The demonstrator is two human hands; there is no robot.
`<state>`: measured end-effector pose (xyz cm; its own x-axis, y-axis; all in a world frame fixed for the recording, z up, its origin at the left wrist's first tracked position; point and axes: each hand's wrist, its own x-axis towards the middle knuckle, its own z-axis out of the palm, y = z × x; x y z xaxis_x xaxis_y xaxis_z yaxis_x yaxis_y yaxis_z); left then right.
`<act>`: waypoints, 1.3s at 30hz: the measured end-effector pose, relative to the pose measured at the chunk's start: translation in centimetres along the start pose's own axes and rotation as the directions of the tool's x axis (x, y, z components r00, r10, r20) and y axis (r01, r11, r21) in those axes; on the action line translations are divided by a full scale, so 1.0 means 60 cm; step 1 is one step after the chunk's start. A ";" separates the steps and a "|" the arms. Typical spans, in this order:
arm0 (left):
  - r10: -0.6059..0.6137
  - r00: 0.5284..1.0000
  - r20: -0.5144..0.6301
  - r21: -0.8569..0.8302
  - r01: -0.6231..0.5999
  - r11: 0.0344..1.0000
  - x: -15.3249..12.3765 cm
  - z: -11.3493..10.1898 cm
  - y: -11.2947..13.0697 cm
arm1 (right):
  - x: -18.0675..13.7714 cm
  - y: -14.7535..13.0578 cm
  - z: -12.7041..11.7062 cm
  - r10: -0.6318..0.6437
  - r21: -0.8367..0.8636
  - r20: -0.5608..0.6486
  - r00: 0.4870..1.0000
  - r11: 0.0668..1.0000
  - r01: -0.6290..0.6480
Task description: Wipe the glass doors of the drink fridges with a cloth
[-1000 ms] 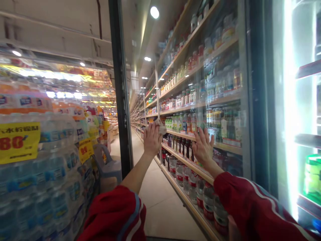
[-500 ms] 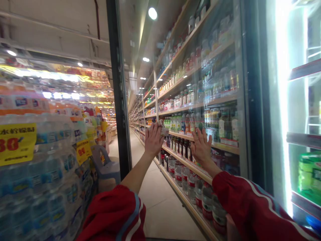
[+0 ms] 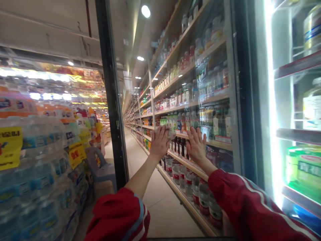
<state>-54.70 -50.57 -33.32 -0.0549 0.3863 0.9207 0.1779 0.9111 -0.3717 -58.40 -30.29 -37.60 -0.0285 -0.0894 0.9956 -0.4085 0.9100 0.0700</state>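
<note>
Cloth [image 3: 172,134], whitish and crumpled, is up at the glass door [image 3: 173,90], and the left hand [image 3: 159,144] has it, fingers lying close together over it! Across to the right hand [image 3: 197,145], near the left one: fingers fanned wide, palm facing the glass door; whether it touches, I cannot tell. Striped red sleeves [image 3: 120,211] run up both arms. Rows of bottles [image 3: 182,175] show in the glass door, beyond both hands. Left of the glass door, bottled water [image 3: 45,157] stands piled high with yellow price signs [image 3: 76,154], and a grey plastic chair [image 3: 104,170] sits beside the pile. Right of the glass door, a brightly lit cooler [image 3: 313,62] holds a green-wrapped multipack [image 3: 307,170].
</note>
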 end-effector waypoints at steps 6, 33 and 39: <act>-0.172 0.984 -0.036 -0.003 0.172 0.985 0.005 -0.007 -0.023 | -0.004 0.006 0.001 -0.019 0.043 0.023 1.000 0.999 0.018; -0.138 0.988 -0.073 0.003 0.138 0.990 -0.028 0.000 -0.042 | 0.053 -0.049 -0.007 -0.018 0.055 -0.021 1.000 0.998 0.020; -0.218 0.975 -0.038 -0.004 0.218 0.976 -0.026 0.005 -0.021 | 0.042 0.004 -0.019 0.146 0.007 -0.084 0.986 0.989 -0.146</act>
<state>-55.15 -52.28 -34.35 -0.0555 0.1724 0.9835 0.1661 0.9729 -0.1611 -57.52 -29.83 -35.01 -0.0111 0.0793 0.9968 -0.4064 0.9104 -0.0769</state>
